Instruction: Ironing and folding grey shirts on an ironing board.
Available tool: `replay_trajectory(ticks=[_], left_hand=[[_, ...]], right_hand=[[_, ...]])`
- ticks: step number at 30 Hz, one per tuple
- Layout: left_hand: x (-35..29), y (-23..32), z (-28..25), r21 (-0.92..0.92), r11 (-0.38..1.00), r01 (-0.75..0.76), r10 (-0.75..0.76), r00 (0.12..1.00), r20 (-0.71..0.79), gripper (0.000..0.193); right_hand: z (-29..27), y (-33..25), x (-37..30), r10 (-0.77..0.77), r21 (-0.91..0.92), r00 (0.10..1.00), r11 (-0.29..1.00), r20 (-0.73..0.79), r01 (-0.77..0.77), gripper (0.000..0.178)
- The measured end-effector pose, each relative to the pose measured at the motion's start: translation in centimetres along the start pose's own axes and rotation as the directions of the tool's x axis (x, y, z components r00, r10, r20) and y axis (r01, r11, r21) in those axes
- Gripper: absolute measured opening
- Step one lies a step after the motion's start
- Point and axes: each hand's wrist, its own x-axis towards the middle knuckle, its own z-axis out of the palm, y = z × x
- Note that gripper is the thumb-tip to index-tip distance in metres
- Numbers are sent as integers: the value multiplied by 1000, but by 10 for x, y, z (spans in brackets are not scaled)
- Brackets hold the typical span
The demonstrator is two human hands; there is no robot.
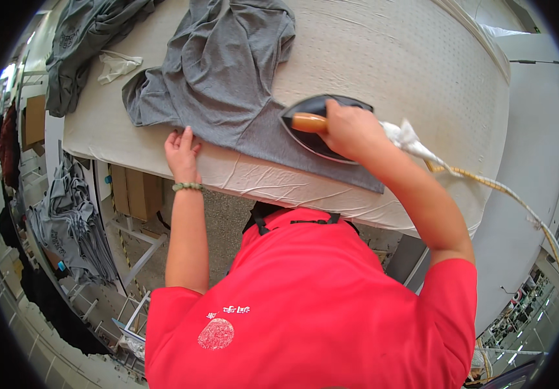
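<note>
A grey knit garment [221,97] lies partly bunched on the white padded ironing table [383,52], and a flat, sleeve-like part of it runs to the right. On that flat part rests a dark iron [338,104] with an orange-brown wooden handle [309,122]. My right hand [352,129] is wrapped round the handle, its palm side hidden. Over at the garment's near left edge, my left hand [183,155] has its fingers apart, their tips touching or just beside the cloth. A beaded bracelet [188,186] circles that wrist.
From the iron, a white-wrapped hose and cable [480,178] trail right and down. More grey clothing [91,45] lies at the table's far left, beside a small white cloth [118,66]. Grey garments [75,223] hang below left, near cardboard boxes [138,192].
</note>
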Motion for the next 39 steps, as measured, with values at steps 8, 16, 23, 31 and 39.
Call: replay_trajectory(ticks=[8,16,23,31,39], left_hand=[[-20,2,-20,-70,996,61,-58,998,34,50],[55,16,-29,-316,890,328,-222,918,328,47],[59,79,118,-278,959,-58,31,994,-101,55],[-151,146,53,-482,868,-124,441,640,629,28],[-192,59,-52,-306,946,-107,179,959,220,41]], right_hand=[[-29,-29,62,-217,-76,965,970,147,230,45],[-6,190,-50,241,96,931,970,-275,-223,44],[20,348,-128,546,254,805,833,-232,-491,52],[-11,286,-79,196,190,721,978,-664,-90,58],[23,175,60,312,969,942,167,124,-183,69]])
